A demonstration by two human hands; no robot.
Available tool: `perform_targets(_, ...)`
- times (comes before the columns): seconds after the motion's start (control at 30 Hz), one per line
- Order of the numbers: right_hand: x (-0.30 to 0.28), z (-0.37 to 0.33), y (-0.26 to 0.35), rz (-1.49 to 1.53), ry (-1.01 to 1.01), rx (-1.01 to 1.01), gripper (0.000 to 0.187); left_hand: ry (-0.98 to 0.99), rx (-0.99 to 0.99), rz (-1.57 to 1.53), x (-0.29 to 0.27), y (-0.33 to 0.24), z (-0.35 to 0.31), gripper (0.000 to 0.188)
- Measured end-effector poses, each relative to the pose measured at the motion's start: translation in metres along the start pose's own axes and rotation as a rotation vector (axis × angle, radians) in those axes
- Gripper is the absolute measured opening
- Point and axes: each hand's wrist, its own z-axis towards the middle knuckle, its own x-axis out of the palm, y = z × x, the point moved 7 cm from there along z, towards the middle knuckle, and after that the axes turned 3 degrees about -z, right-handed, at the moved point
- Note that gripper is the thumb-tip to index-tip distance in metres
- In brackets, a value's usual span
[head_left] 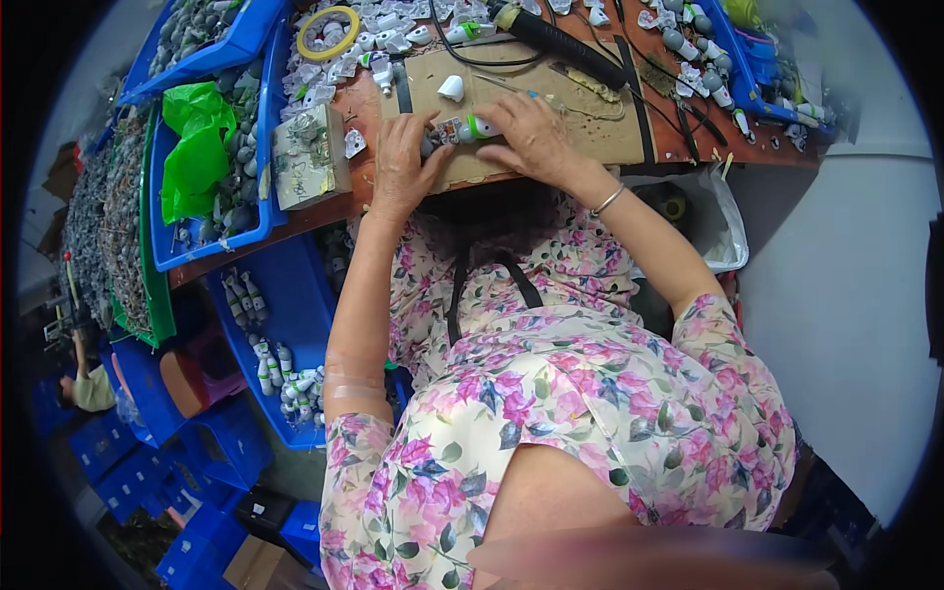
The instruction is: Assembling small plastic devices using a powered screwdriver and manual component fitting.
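I see my left hand (401, 162) and right hand (531, 138) pinching a small white-and-green part (470, 128) between their fingers on the cardboard-covered tabletop (590, 138).

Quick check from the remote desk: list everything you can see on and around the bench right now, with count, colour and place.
small part: one, white and green, on the cardboard sheet, held between both hands
cardboard sheet: one, brown, on the bench top
white cap: one, on the cardboard, beyond the hands
tape roll: one, yellow, far left of the bench
loose white parts: many, far edge of the bench
black-handled tool: one, lying behind the cardboard
small box: one, pale, left of the hands
green bag: one, in a blue bin at left
blue bin: one, below the bench, holding white-green parts
bracelet: one, silver, right wrist
left hand: on the part
right hand: on the part
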Motion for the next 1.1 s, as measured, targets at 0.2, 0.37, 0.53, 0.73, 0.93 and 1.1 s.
perform_targets(0.2, 0.004, -0.003, -0.010, 0.236, 0.055, 0.078, 0.033, 0.014, -0.002, -0.051, -0.020, -0.002, 0.000, 0.040)
perform_targets(0.37, 0.024, -0.024, -0.032, 0.904, 0.238, 0.509, 0.030, 0.015, 0.088, -0.118, -0.034, -0.021, 0.028, 0.029)
perform_targets(0.53, 0.022, -0.047, -0.033, 1.261, 0.371, 0.783, 0.037, 0.159, 0.018, -0.290, -0.012, -0.022, 0.031, 0.024)
perform_targets(0.73, 0.014, -0.066, -0.041, 1.341, 0.357, 0.884, 0.038, 0.305, -0.188, -0.540, 0.020, -0.020, 0.028, 0.025)
perform_targets(0.93, 0.004, -0.082, -0.047, 1.375, 0.322, 0.950, 0.036, 0.411, -0.270, -0.528, 0.045, -0.026, 0.028, 0.027)
perform_targets(1.1, -0.001, -0.091, -0.042, 1.275, 0.298, 0.947, 0.035, 0.217, -0.034, -0.319, 0.039, -0.037, 0.049, 0.026)
